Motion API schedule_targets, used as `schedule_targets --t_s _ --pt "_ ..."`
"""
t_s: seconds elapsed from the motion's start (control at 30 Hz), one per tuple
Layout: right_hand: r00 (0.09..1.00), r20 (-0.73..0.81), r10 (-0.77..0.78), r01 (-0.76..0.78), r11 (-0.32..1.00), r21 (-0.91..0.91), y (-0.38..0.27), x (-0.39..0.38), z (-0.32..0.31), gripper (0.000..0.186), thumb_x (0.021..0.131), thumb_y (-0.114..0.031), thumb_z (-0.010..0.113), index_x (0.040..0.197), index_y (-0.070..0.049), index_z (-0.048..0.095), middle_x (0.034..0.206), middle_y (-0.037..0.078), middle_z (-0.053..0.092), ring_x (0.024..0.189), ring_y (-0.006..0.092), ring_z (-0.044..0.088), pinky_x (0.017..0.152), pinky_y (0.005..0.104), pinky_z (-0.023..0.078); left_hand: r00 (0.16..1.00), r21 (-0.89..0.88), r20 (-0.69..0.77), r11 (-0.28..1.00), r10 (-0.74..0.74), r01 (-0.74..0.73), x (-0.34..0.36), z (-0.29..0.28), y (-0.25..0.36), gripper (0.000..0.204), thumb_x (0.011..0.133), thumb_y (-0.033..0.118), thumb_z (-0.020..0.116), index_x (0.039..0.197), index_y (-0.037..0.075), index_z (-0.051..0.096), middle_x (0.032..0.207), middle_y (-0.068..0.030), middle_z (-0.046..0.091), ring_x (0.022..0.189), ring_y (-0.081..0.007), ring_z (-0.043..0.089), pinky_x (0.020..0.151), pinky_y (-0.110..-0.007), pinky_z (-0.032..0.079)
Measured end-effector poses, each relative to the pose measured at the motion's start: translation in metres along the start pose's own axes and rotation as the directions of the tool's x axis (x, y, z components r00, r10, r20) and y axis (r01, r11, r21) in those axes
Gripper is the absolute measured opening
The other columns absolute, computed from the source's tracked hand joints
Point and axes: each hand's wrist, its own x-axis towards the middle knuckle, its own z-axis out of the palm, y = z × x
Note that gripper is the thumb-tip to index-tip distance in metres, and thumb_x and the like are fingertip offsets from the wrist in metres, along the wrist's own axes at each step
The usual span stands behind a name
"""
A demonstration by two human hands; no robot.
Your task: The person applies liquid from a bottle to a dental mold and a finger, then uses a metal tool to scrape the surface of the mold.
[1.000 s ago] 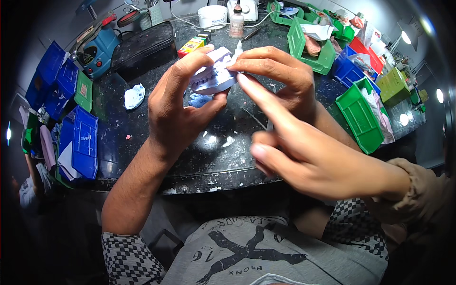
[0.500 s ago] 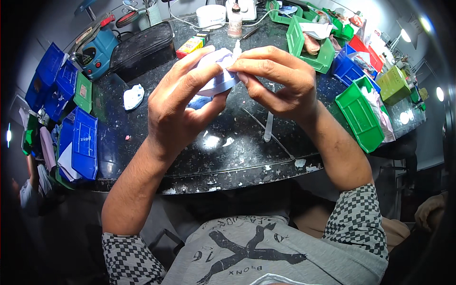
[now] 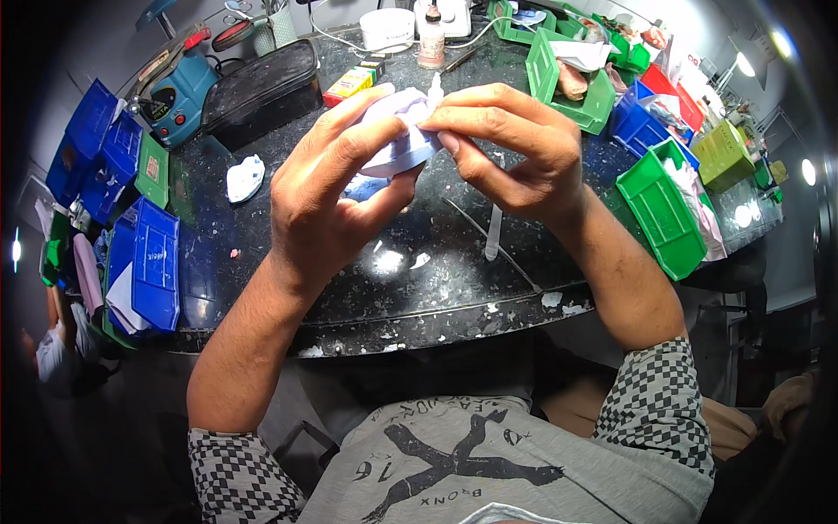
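"Dental cast (image 3: 403, 155): where is it, and what has hold of it?"

"Raised over the middle of the counter (image 3: 375, 297). My left hand (image 3: 319, 166) grasps it, thumb below, fingers across its left side."

"And the right hand (image 3: 515, 148)?"

"Finger and thumb tips drawn together at the cast's right side. Whether they pinch it or some small item, I cannot tell."

"Obstructions?"

"My left fingers cover much of the cast. Cast and thumb hide part of a blue piece (image 3: 365, 186) showing just below. A white nozzle (image 3: 436, 86) shows past my right fingers, its lower part hidden."

"Surroundings?"

"Pale piece (image 3: 245, 179) lies toward the counter's left edge. Thin rod (image 3: 515, 269) slants to the near edge, close by a translucent strip (image 3: 495, 227). Toward the far edge: black case (image 3: 262, 96), red-and-yellow box (image 3: 349, 85), bottle (image 3: 431, 44), white tub (image 3: 388, 31). Blue bin (image 3: 157, 266) at the left edge; green bin (image 3: 663, 210) at the right, near my forearm."
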Motion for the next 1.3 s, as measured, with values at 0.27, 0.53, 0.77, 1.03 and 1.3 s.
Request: schedule_targets --t_s 0.27,0.53,0.77,1.03,1.3 --pt "1.0 -0.001 -0.026 0.026 1.0 -0.013 -0.0006 0.0005 -0.0006 0.03 0.081 0.001 0.079 0.11 -0.005 0.079 0.102 0.013 0.076 0.089 0.0262 0.076 0.079 0.034 0.063 1.0 0.004 -0.007 1.0 -0.016 0.016 0.0006 0.0007 0.0011 0.052 0.072 0.005 0.086 0.122 0.008 0.072 0.128 -0.0191 0.072 0.118 -0.0345 0.071 0.1 -0.042 0.058" --pt "0.991 0.039 -0.127 0.132 0.977 -0.169 -0.0015 0.0017 -0.0016 0.034 0.08 -0.004 0.081 0.113 -0.008 0.078 0.102 0.011 0.075 0.085 0.0271 0.075 0.075 0.0359 0.063 1.0 0.015 0.007 1.0 -0.006 0.006 -0.0001 0.0005 0.0011 0.053 0.072 0.005 0.086 0.123 0.009 0.071 0.129 -0.0192 0.071 0.118 -0.0352 0.071 0.101 -0.042 0.058" --pt "0.99 0.043 -0.135 0.14 0.977 -0.16 0.0003 0.0002 -0.0004 0.03 0.079 -0.006 0.082 0.108 -0.007 0.077 0.1 0.011 0.076 0.083 0.0267 0.076 0.073 0.0353 0.063 1.0 0.012 -0.027 1.0 0.004 -0.003 -0.0026 0.0022 -0.0008 0.055 0.072 0.005 0.086 0.123 0.005 0.065 0.127 -0.0192 0.072 0.115 -0.0356 0.072 0.099 -0.042 0.058" --pt "0.984 0.049 -0.17 0.176 0.969 -0.174 0.0023 -0.001 0.0005 0.03 0.078 -0.006 0.082 0.108 -0.006 0.077 0.099 0.011 0.076 0.081 0.0265 0.076 0.071 0.0349 0.063 0.998 -0.015 -0.038 0.999 -0.052 0.052 -0.0046 0.0012 0.0003 0.056 0.072 0.005 0.086 0.124 0.005 0.065 0.127 -0.019 0.072 0.113 -0.0347 0.073 0.099 -0.043 0.058" --pt "0.987 0.067 -0.149 0.159 0.969 -0.188 0.0007 -0.0022 -0.0006 0.034 0.077 -0.006 0.082 0.11 -0.007 0.078 0.099 0.012 0.076 0.082 0.0273 0.076 0.073 0.0354 0.064 0.999 0.098 0.002 0.994 0.047 -0.047 -0.0017 -0.0012 -0.0025 0.058 0.072 0.007 0.087 0.125 0.005 0.065 0.128 -0.0172 0.072 0.114 -0.0331 0.072 0.097 -0.042 0.057"
